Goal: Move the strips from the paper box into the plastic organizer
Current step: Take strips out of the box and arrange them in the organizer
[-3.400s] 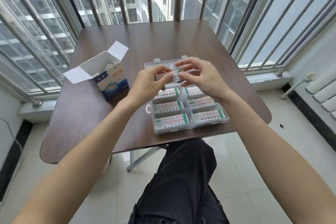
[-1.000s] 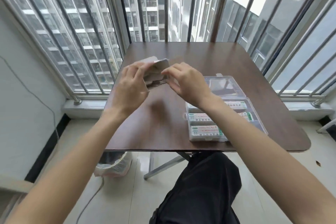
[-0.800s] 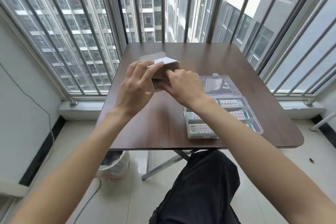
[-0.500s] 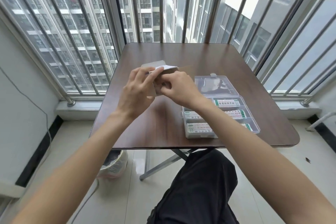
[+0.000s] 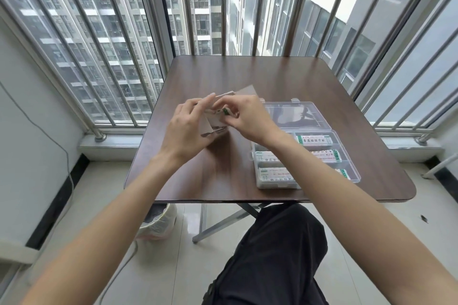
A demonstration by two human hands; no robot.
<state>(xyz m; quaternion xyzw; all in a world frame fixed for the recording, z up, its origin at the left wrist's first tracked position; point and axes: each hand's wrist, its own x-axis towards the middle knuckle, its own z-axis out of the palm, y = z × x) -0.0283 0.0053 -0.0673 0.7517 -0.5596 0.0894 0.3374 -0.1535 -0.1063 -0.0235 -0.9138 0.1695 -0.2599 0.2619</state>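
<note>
Strips, one bundle (image 5: 224,112), sat pinched in the right hand's (image 5: 249,116) fingertips right at the mouth of the paper box (image 5: 215,123), only a green-marked end showing; probably mid-pull, though how much remained inside was hidden. Left hand (image 5: 189,126) gripped the box from its 9 o'clock side, fingers wrapped round the body, held tilted above the table (image 5: 223,77) with its open flap (image 5: 244,90) up toward 12 — likely so the opening faced the pulling hand and the box stayed put. Motion blur on the box, so details are soft.

Plastic organizer (image 5: 347,168) lay at 3 o'clock of the hands, on the table, lid (image 5: 290,115) flipped open toward 12 so the compartments stayed reachable. Several compartments already held packed strips (image 5: 313,140); the right forearm covered part of the tray, so I couldn't tell which slots were free. Judged well along, this bundle next to go across.

Bin with a bag (image 5: 158,220) stood on the floor under the table's 7 o'clock corner. Window bars (image 5: 223,20) behind at 12.
</note>
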